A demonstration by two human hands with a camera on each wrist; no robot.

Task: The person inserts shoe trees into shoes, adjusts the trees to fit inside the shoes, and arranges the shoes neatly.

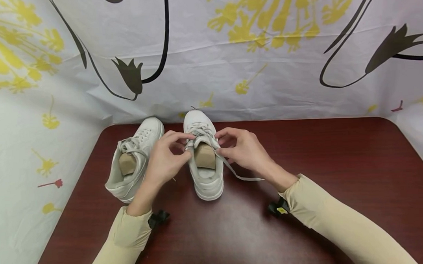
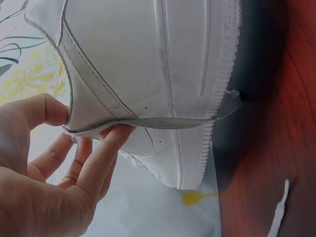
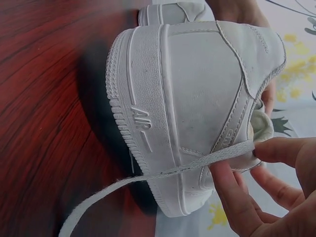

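Note:
A white lace-up sneaker (image 1: 208,185) stands upright on the table, toe pointing away, with tan padding (image 1: 204,156) inside. My left hand (image 1: 168,155) pinches the left edge of its opening between thumb and fingers. In the left wrist view a grey shoelace (image 2: 173,123) runs past those fingertips and down the shoe's side. Across the opening, my right hand (image 1: 245,150) pinches the other shoelace (image 3: 197,163) at the right edge. That lace trails down the sneaker's side onto the table, its tip near my right wrist.
The matching white sneaker (image 1: 152,130) stands to the left, beside my left forearm, with padding inside and its laces loosely gathered. A white sheet (image 1: 194,69) with printed flowers hangs behind the dark red wooden table (image 1: 322,150). Black bands (image 1: 158,219) sit at my wrists.

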